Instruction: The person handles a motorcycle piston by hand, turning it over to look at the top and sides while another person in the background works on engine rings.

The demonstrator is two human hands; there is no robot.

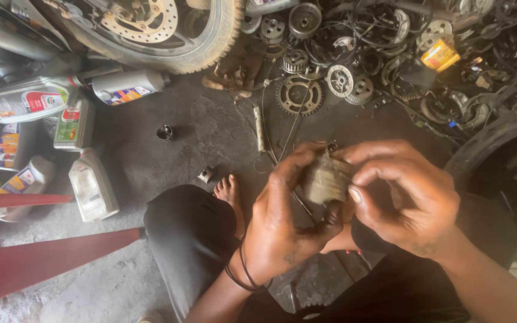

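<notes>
We're down on the floor of a motorcycle repair workshop, and the signs are everywhere. A motorcycle wheel (pixel 151 33) with its brake disc (pixel 140 18) sits at the top, its tyre resting on the stained, oily concrete floor (pixel 151 137). To the left lies a cluster of grey oil bottles (pixel 61 113), some tipped over. Top right, there's a heap of sprockets, gears and cables (pixel 390 60), with one big toothed sprocket (pixel 298 94) lying flat beside it. Another dark tyre (pixel 492 143) curves in at the right edge.
</notes>
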